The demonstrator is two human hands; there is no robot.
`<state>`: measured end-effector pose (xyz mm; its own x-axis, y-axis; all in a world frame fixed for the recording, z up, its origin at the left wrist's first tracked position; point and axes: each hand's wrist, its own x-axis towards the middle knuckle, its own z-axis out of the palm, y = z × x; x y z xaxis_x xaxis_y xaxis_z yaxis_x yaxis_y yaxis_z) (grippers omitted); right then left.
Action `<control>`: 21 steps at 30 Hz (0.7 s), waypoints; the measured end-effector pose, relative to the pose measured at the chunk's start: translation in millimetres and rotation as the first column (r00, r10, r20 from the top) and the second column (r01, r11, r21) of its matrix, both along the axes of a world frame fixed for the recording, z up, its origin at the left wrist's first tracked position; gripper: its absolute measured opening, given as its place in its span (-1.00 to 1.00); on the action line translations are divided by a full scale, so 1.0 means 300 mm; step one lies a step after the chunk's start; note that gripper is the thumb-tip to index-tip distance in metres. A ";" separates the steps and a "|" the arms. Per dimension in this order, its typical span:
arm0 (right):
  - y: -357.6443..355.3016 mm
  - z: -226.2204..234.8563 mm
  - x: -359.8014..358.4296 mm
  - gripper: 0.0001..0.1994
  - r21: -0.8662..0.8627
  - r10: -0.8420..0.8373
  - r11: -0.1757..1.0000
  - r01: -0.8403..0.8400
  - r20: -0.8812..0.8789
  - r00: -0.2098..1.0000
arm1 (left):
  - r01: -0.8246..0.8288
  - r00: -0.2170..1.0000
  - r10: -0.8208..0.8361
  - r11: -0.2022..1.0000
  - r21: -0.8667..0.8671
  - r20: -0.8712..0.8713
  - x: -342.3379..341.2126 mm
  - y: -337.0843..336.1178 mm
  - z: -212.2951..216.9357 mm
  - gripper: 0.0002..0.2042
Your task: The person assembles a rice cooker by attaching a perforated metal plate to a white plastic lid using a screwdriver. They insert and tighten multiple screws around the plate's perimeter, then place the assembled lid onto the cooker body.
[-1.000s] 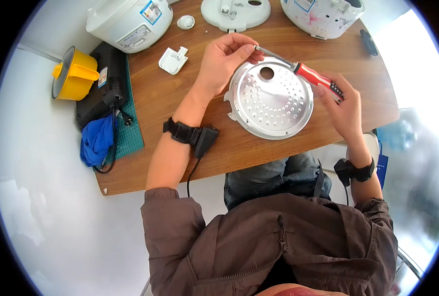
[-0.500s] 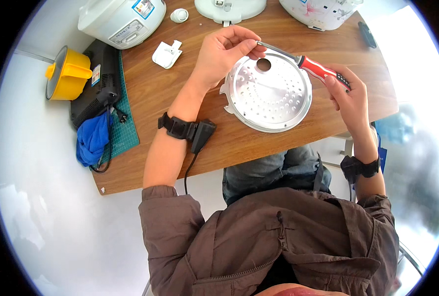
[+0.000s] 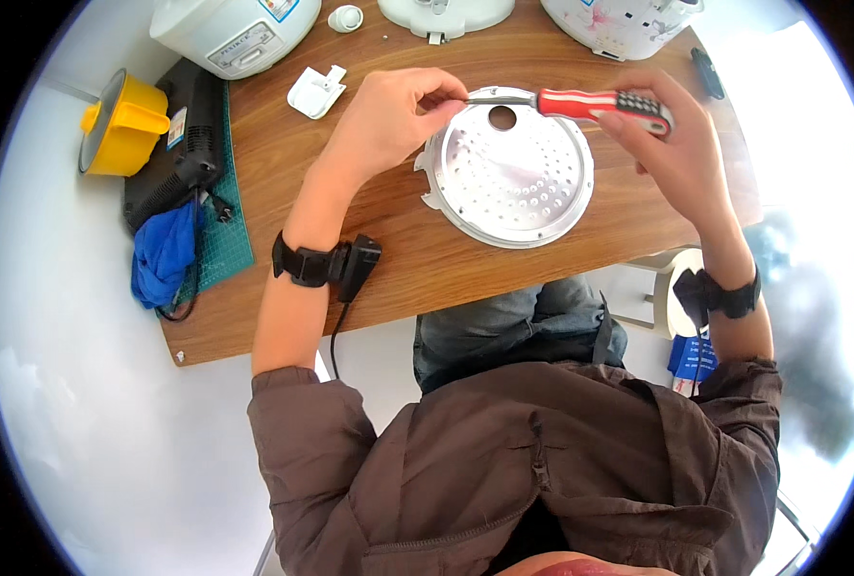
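A screwdriver (image 3: 569, 103) with a red, white and black handle lies level in my right hand (image 3: 681, 149), its shaft pointing left. The fingers of that hand are closed around the handle. At the shaft's tip, my left hand (image 3: 384, 125) is closed in a pinch; whatever sits between the fingertips is too small to make out. Under the shaft rests a round silver metal plate (image 3: 513, 182), dimpled all over, with one larger hole near its far edge and notched tabs on its left. It lies flat on the wooden table (image 3: 350, 269).
Beyond the plate stand a white appliance (image 3: 240, 43), a pale lid (image 3: 446, 14) and a flowered white housing (image 3: 619, 24). Small white parts (image 3: 316, 93) lie left of them. A yellow pot (image 3: 134, 125), a black device (image 3: 192, 144) and a blue cloth (image 3: 166, 254) crowd the left edge.
The screwdriver has swung from slanting to level as my right hand rose. My left hand has moved left and slightly nearer, still at the tip. The whole view has shifted a little.
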<state>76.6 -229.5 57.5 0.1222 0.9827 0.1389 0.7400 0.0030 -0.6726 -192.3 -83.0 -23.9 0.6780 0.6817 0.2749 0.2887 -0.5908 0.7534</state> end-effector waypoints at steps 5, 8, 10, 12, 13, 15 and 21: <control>0.144 0.009 -0.041 -0.66 0.261 0.211 0.922 -0.287 0.285 0.935 | -0.081 0.990 0.077 0.996 0.033 0.121 -0.027 -0.030 -0.079 -0.89; 0.167 0.118 -0.162 -0.73 0.189 0.363 0.901 -0.391 0.167 0.917 | -0.125 0.989 0.124 0.992 0.006 0.079 -0.054 -0.036 -0.100 -0.90; 0.164 0.190 -0.211 -0.74 0.142 0.432 0.877 -0.459 0.184 0.883 | -0.145 0.987 0.152 0.983 -0.108 0.060 -0.054 -0.047 -0.106 -0.90; 0.183 0.191 -0.234 -0.72 0.132 0.466 0.847 -0.514 0.280 0.840 | -0.144 0.988 0.147 0.986 -0.081 0.038 -0.056 -0.045 -0.117 -0.91; 0.195 0.172 -0.236 -0.71 0.144 0.459 0.831 -0.538 0.371 0.808 | -0.142 0.989 0.144 0.988 -0.067 0.028 -0.056 -0.042 -0.120 -0.91; 0.204 0.176 -0.242 -0.70 0.114 0.463 0.837 -0.535 0.373 0.804 | -0.126 0.990 0.130 0.989 -0.072 0.048 -0.052 -0.038 -0.122 -0.91; 0.242 0.190 -0.252 -0.69 0.026 0.505 0.838 -0.545 0.341 0.793 | -0.100 0.993 0.100 0.995 -0.015 0.060 -0.058 -0.028 -0.134 -0.91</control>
